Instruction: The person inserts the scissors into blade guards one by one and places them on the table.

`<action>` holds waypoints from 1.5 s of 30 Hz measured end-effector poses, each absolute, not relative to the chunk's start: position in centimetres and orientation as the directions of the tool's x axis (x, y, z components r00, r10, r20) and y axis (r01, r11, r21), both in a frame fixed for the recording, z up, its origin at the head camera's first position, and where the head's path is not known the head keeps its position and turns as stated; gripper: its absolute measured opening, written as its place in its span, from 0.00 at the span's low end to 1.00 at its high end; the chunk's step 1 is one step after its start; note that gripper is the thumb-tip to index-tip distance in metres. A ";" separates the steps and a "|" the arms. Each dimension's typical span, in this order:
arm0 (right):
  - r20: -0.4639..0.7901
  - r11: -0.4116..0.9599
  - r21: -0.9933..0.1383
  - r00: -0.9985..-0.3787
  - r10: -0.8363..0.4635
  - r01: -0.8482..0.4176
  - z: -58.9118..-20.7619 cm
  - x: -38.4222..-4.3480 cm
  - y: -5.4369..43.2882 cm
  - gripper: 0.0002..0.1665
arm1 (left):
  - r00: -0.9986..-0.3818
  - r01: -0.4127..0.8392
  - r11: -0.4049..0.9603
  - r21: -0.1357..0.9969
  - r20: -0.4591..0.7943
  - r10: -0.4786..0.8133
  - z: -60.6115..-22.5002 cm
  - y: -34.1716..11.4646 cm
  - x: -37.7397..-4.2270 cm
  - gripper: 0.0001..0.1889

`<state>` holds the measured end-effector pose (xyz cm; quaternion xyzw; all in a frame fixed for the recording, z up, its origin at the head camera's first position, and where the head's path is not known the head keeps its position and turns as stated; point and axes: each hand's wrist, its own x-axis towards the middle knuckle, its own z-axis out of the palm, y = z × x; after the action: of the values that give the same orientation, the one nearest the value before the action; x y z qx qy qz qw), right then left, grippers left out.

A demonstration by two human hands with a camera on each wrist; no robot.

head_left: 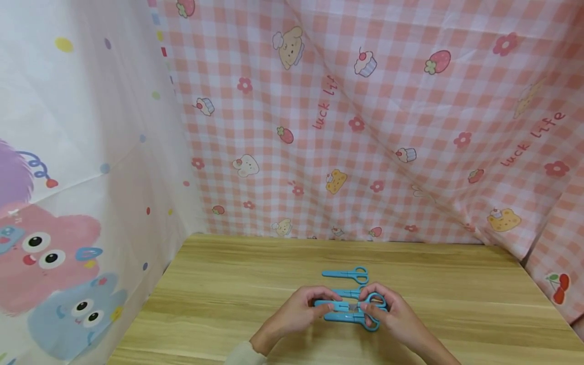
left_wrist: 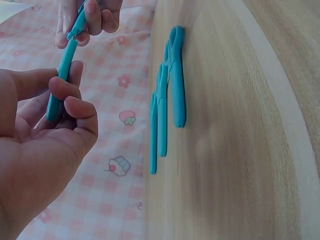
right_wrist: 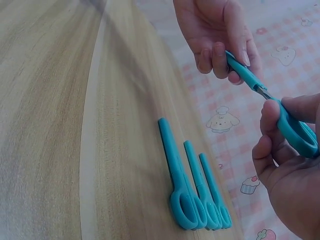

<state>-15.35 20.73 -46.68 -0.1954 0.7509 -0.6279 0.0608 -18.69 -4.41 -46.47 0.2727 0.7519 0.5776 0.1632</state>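
Observation:
Above the table, both hands hold one pair of turquoise scissors (right_wrist: 285,124) with a matching blade cover (left_wrist: 66,62). My left hand (head_left: 294,312) pinches the cover between thumb and fingers. The scissors' handle end is gripped by my right hand (head_left: 399,310), its thumb and fingers near the base of the loops. A short stretch of metal blade (right_wrist: 263,92) shows between cover and handle; the rest of the blade is hidden inside the cover.
Three more covered turquoise scissors lie in a row on the wooden table: a far pair (head_left: 345,274), a middle pair (head_left: 349,293) partly behind the hands, and a near pair (head_left: 344,318). A pink checked cloth (head_left: 319,177) hangs behind the table, a white printed one (head_left: 123,203) at left.

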 end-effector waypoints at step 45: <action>0.112 0.118 -0.980 -0.931 -0.347 -0.162 -46.2 -15.2 19.9 0.15 | -0.847 0.190 0.163 0.968 0.078 0.525 -45.9 -4.3 -18.7 0.08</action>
<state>-15.20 19.95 -46.19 -0.1711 0.7443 -0.6415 0.0721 -18.66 -4.30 -45.89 0.2385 0.7497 0.6014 0.1393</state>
